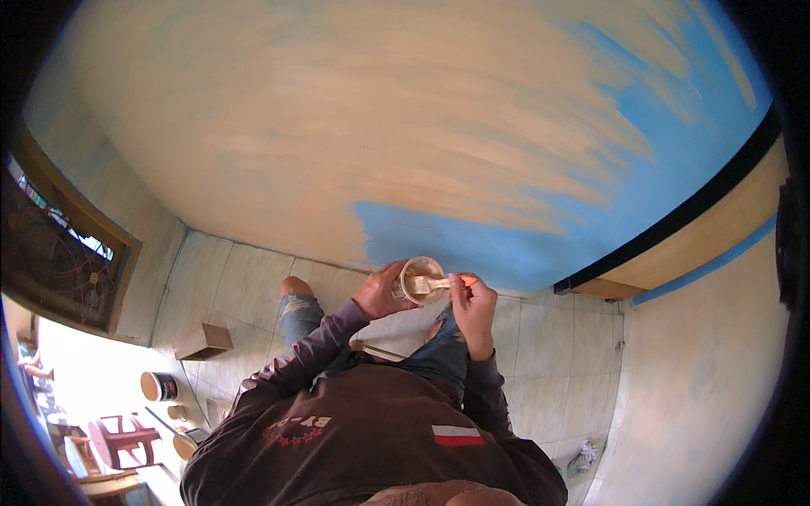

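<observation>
My left hand [378, 291] grips a round tub [419, 265] of pale beige paint, tilted in front of my legs. My right hand [475, 305] is closed on a paintbrush [432, 285] with an orange handle, its head down in the tub. Ahead of me the wall [380, 126] carries streaky beige paint over blue, with a band of bare blue along its lower part and right side.
A wooden box [202, 341], a paint bucket [159, 386] and a red plastic chair [126, 440] stand on the tiled floor at left, below a window grille [67, 244]. A dark-edged wooden frame [675, 257] runs along the right. A crumpled cloth [584, 457] lies at lower right.
</observation>
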Action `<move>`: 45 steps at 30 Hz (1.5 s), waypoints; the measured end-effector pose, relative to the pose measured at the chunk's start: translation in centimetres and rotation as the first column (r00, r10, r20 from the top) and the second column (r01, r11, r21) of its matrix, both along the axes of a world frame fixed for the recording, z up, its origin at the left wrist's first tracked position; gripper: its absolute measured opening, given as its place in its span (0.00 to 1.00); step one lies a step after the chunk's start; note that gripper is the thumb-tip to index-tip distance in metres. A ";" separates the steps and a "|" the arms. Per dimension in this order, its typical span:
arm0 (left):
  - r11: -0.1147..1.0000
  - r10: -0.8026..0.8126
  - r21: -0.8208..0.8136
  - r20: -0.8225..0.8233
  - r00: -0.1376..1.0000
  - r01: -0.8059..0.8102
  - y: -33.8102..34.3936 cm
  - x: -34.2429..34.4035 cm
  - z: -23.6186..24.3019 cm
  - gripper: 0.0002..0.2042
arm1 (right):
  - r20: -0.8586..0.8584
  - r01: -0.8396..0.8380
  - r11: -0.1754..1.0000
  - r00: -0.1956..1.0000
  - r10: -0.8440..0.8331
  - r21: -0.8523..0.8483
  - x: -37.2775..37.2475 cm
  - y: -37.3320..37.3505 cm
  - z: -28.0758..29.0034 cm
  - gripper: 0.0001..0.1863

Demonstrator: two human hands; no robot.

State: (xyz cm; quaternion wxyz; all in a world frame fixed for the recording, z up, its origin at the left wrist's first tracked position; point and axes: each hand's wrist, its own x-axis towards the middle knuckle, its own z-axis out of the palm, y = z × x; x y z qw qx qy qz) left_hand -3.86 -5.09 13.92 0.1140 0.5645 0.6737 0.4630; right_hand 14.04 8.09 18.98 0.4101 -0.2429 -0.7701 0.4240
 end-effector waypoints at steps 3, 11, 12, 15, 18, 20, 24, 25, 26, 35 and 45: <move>0.997 0.070 0.028 0.015 0.997 -0.071 -0.1 -1.2 -2.3 0.45 | -0.180 0.032 0.981 0.981 -0.067 -0.190 -1.1 0.0 -1.4 0.12; 0.964 0.227 0.138 0.009 0.974 -0.226 -0.9 -5.0 -0.1 0.44 | -0.308 -0.111 0.755 0.943 -0.126 -0.647 -4.2 2.9 -1.7 0.14; 0.957 0.239 0.164 0.012 0.971 -0.238 -1.0 -5.5 0.2 0.44 | -0.318 -0.153 0.747 0.944 -0.082 -0.646 -4.5 3.0 -1.4 0.14; 0.943 0.285 0.177 0.016 0.958 -0.284 -1.7 -7.3 2.9 0.42 | -0.267 -0.178 0.767 0.964 0.009 -0.616 -5.9 2.9 1.0 0.13; 0.910 0.372 0.204 -0.011 0.928 -0.362 -1.9 -9.0 4.1 0.41 | -0.192 -0.222 0.816 0.972 0.138 -0.534 -7.3 3.3 2.5 0.14; 0.897 0.395 0.211 0.006 0.919 -0.387 -2.2 -10.4 5.3 0.41 | -0.185 -0.269 0.832 0.961 0.204 -0.486 -9.0 3.9 2.3 0.15; 0.836 0.505 0.268 -0.032 0.863 -0.479 -2.9 -13.0 8.6 0.35 | -0.229 -0.315 0.850 0.944 0.236 -0.422 -12.7 3.4 6.3 0.14; 0.828 0.523 0.275 -0.060 0.850 -0.489 -3.1 -13.9 9.3 0.34 | -0.243 -0.320 0.857 0.941 0.236 -0.404 -13.6 2.9 7.8 0.14; 0.818 0.536 0.290 -0.073 0.841 -0.496 -3.2 -14.5 10.2 0.34 | -0.264 -0.332 0.862 0.934 0.242 -0.383 -14.4 2.4 9.3 0.14; 0.746 0.651 0.278 -0.110 0.752 -0.605 -4.9 -18.6 15.8 0.35 | -0.417 -0.274 0.962 0.874 0.249 0.000 -24.0 1.2 19.5 0.14; 0.743 0.652 0.173 0.033 0.758 -0.647 -6.9 -17.3 6.7 0.33 | -0.416 -0.007 0.886 0.881 0.224 0.463 -31.8 0.9 23.5 0.12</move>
